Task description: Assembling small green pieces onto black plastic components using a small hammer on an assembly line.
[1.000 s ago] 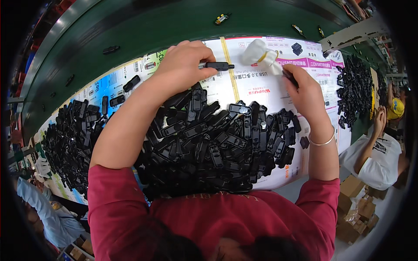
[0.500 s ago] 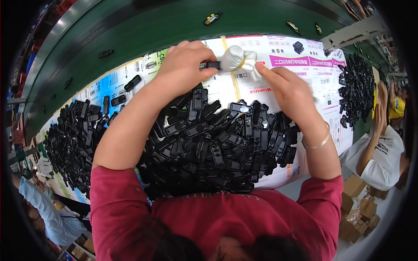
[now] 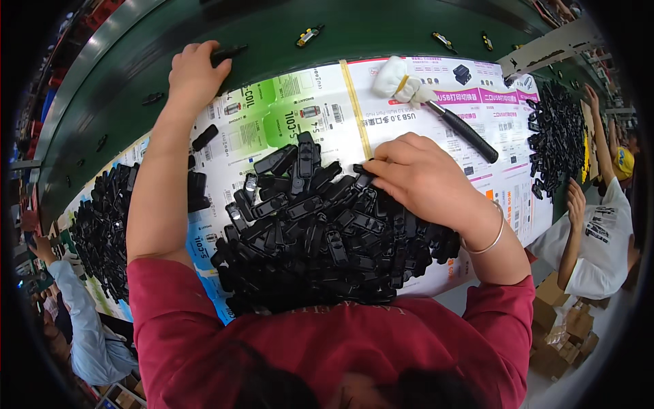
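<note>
Over the far green belt, my left hand (image 3: 197,73) has its fingers closed round one end of a small oblong black plastic part (image 3: 235,51). My right hand (image 3: 419,174) pinches another black plastic housing (image 3: 363,170) at the upper right edge of a heap of black housings (image 3: 317,238). Beyond my right hand lies a mallet (image 3: 463,131), its black handle pointing toward me and right. White cloth (image 3: 392,78), tied with a yellowish band, wraps its head.
Printed cardboard sheets (image 3: 300,88) cover the table. On the green belt (image 3: 381,31) ride several yellow-and-black assemblies. More black parts are heaped at left (image 3: 102,232) and right (image 3: 562,129). A co-worker in a white shirt (image 3: 599,238) reaches in at right, another in light blue (image 3: 92,327) at left.
The mallet, earlier in my right hand, now lies on the sheets. My right hand has come down to the heap. My left hand has moved left and away with a black part, onto the belt.
</note>
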A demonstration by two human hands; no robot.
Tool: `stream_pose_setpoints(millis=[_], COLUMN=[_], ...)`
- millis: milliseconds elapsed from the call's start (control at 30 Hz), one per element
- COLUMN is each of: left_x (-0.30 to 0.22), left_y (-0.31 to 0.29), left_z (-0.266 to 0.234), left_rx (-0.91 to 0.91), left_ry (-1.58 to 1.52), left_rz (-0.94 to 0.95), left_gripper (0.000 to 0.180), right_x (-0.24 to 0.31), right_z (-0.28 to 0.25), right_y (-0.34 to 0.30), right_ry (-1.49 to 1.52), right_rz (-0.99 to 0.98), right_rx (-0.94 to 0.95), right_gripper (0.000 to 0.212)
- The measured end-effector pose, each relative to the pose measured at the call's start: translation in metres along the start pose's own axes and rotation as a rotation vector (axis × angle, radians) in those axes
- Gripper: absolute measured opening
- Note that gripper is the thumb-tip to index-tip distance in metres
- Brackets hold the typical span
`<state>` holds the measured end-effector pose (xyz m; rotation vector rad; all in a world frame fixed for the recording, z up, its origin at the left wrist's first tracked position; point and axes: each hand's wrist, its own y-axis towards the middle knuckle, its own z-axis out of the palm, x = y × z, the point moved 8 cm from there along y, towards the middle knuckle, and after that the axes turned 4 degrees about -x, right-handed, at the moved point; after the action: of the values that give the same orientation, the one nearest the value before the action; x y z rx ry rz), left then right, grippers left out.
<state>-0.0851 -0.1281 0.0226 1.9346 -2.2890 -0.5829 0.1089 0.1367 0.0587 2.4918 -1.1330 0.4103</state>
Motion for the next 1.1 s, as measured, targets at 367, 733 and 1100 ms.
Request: stream_pose_setpoints(millis=[367,733,1100], left_x=[-0.085,-0.143,-0.148], left_y=[0.018,-0.066,-0.080], left_z=[0.031,-0.002,-0.004], left_rx=[0.190,0.199,0.147], left_ry=[-0.152,-0.473,-0.571], left_rz=[0.034,0.480,0.543], left_gripper=[0.039,0.022,0.026], right_x=[-0.066,-0.063,-0.041], right_z=[-0.006,-0.012,0.010], right_y=[0.006,-0.013,0.040], right_ry=[0.265,-0.040,0.096], right_rz=[0.518,0.235,0.157], right_rx=[-0.100,-0.229,-0.272], right_gripper=[0.020,0.027,0.020])
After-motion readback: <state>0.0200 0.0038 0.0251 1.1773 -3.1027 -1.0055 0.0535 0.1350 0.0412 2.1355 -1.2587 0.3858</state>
